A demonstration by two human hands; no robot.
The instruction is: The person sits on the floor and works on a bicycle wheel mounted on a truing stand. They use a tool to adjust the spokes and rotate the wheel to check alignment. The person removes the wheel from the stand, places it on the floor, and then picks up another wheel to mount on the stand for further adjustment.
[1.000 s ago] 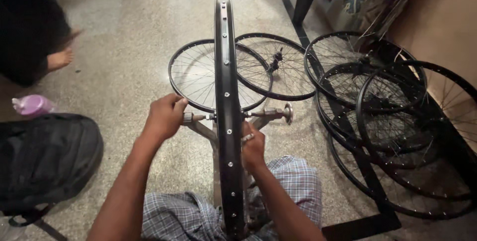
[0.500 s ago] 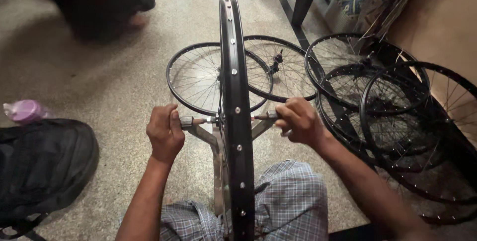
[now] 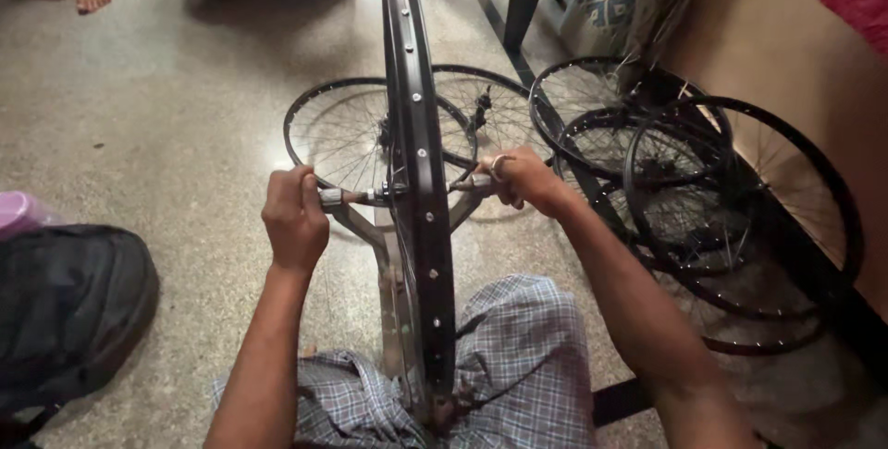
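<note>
Upright black wheel rim [image 3: 418, 181] stands between the knees, on the floor [image 3: 157, 116]. Left hand [image 3: 294, 218] fisted around left axle end [image 3: 340, 197]; right hand [image 3: 520, 181] closed on the right end.

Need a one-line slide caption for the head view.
Left hand and right hand grip the axle ends of an upright black rim.
</note>
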